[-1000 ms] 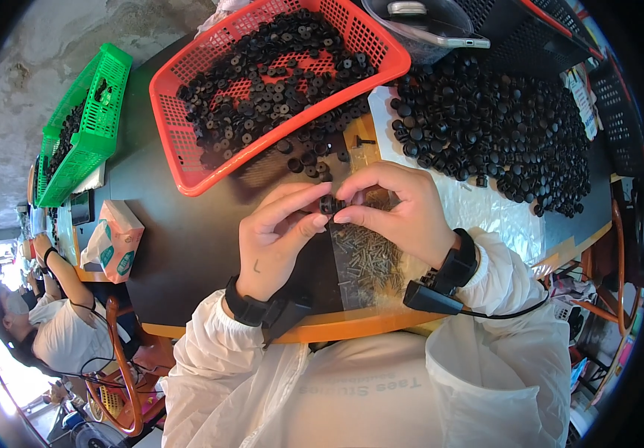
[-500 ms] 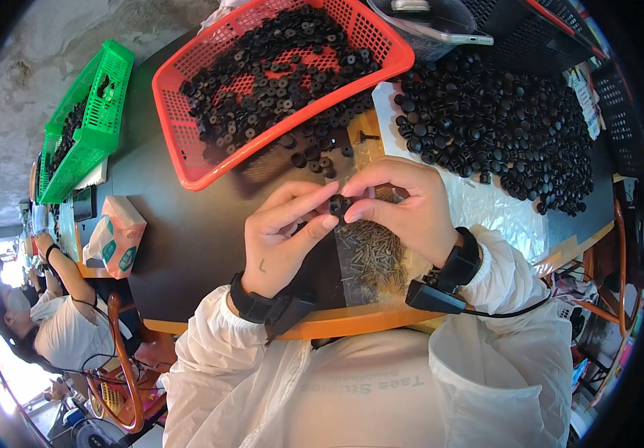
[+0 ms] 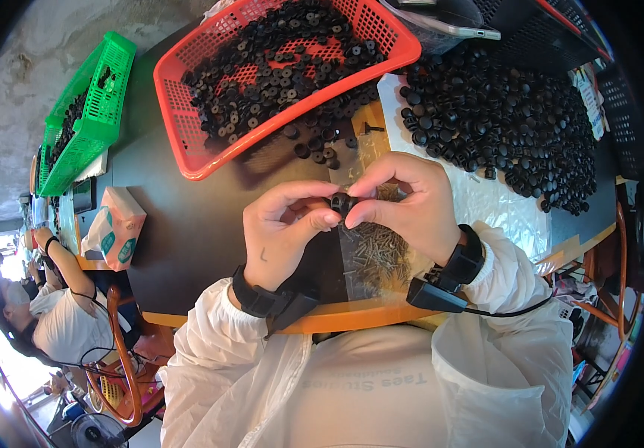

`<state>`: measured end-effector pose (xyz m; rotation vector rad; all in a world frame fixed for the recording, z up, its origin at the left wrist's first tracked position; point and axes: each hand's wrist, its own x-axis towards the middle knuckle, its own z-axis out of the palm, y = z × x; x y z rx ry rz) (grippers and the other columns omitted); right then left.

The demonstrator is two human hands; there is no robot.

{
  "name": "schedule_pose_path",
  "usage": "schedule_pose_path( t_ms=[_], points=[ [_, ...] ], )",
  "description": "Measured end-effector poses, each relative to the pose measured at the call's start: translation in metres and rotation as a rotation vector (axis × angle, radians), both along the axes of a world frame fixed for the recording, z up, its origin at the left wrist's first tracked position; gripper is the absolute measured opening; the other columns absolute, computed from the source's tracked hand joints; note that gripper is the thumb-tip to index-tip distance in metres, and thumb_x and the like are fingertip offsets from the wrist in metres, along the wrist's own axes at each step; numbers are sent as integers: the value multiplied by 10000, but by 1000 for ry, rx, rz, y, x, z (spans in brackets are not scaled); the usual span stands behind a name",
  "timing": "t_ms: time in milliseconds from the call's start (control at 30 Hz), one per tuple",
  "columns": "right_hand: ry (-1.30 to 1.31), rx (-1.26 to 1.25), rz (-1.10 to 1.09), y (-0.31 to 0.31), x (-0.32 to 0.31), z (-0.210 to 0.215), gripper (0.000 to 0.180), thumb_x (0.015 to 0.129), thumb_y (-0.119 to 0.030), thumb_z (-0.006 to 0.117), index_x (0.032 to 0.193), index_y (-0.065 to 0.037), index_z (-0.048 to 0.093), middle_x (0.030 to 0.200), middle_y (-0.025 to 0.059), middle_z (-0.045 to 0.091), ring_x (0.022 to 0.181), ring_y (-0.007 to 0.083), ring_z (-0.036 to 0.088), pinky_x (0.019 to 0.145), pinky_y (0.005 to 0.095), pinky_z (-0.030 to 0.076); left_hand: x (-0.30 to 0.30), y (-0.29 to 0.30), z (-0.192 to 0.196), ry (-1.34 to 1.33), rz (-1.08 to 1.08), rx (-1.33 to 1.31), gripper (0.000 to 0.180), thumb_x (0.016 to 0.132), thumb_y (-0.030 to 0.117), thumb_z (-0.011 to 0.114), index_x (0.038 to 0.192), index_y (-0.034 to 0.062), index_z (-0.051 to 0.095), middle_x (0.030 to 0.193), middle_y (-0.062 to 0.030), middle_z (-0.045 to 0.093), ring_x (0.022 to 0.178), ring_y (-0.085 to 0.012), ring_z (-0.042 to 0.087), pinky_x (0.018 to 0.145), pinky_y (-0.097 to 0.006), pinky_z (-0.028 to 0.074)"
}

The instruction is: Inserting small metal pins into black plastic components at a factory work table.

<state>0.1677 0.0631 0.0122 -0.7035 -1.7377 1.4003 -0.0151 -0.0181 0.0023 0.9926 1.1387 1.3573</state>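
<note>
A small round black plastic part (image 3: 342,202) is pinched between my two hands above the table. My left hand (image 3: 285,224) grips it from the left with thumb and fingertips. From the right, the thumb and forefinger of my right hand (image 3: 411,196) close on the same part. Whether a second small piece sits in my right fingertips is hidden. Below the hands lies a pile of metal screws (image 3: 379,257). Several loose black parts (image 3: 317,153) rest just beyond my left fingers.
A red basket (image 3: 285,119) of black washer-like discs stands far left of centre; a heap of black caps (image 3: 501,134) covers a white sheet at right. A tissue pack (image 3: 124,228) and green basket (image 3: 102,112) are at left. Another person (image 3: 76,321) sits at far left.
The black part has turned slightly between my fingers and my left forefinger has shifted over it. Both hands stay in nearly the same place.
</note>
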Motion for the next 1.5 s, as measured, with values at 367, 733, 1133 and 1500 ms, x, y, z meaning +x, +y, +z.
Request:
schedule_pose_path(
  t_ms=[367,733,1133,1500],
  points=[
    [170,-284,116,-2,-5,-9,343,730,-22,818,1002,-34,611,847,-1,595,766,66,578,735,229,522,-1,5,-4,142,-20,188,252,840,-7,714,1087,-41,674,977,-98,641,841,-141,631,758,-244,517],
    [173,-186,74,-5,-3,-3,169,792,7,752,951,8,694,936,61,651,803,109,656,720,245,550,1,-1,-6,-66,8,89,277,844,-4,715,1106,-45,636,1039,-109,664,893,-150,646,814,-274,527],
    [67,-436,291,3,0,0,277,813,65,686,1087,40,649,940,45,637,862,123,634,774,265,533,-5,6,6,673,91,400,212,757,-43,742,959,23,741,879,-64,574,742,-137,609,670,-241,510],
    [77,-274,293,2,4,-5,260,709,87,726,963,31,713,870,93,673,784,159,654,674,271,517,9,-2,9,823,148,589,122,746,-47,764,857,-13,725,821,-49,613,638,-136,628,579,-230,528]
  ],
)
